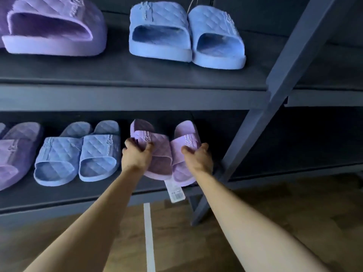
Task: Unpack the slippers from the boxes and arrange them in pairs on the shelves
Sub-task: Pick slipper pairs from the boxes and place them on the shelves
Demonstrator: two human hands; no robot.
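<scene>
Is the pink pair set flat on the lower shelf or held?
Held, not settled: left hand and right hand grip the pink pair, heels overhanging the lower shelf edge.

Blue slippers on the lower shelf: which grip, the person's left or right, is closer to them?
Left. The left grip holds a lilac slipper just right of the blue pair; the right grip holds the other lilac slipper farther right, beyond the first.

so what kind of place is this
Likely a shop or stockroom: dark metal shelving holds near-identical slippers in pairs, like the blue pair, and a barcode tag hangs from the held purple pair.
</scene>
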